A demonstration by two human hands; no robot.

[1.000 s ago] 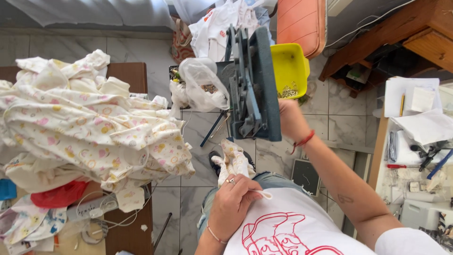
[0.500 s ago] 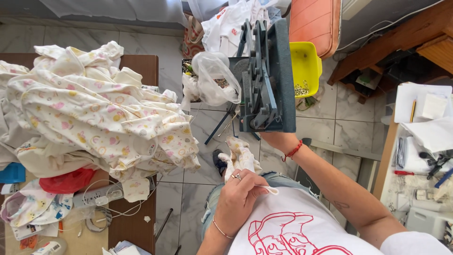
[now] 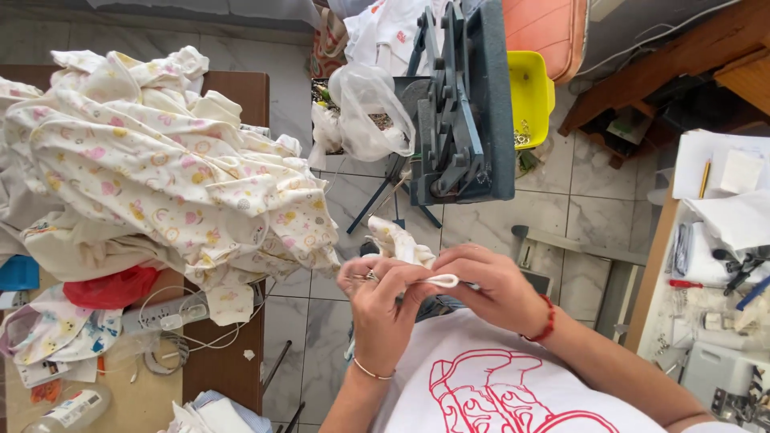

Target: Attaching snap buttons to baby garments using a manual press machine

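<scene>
Both hands meet over the lap, just below centre. The left hand (image 3: 377, 301) and the right hand (image 3: 489, 285) pinch a small white cloth piece (image 3: 413, 256); its rounded tab sticks out between them, fingers (image 3: 417, 282) clamped on it from both sides, the rest bunching up toward 12 o'clock. Under the wrists lies a white shirt with red print (image 3: 481, 385). At 12 o'clock stands a blue-grey press machine (image 3: 465, 104), a clear plastic bag (image 3: 365, 112) beside it. At 9 o'clock a heap of printed baby clothes (image 3: 160, 168) covers the desk (image 3: 233, 353)
</scene>
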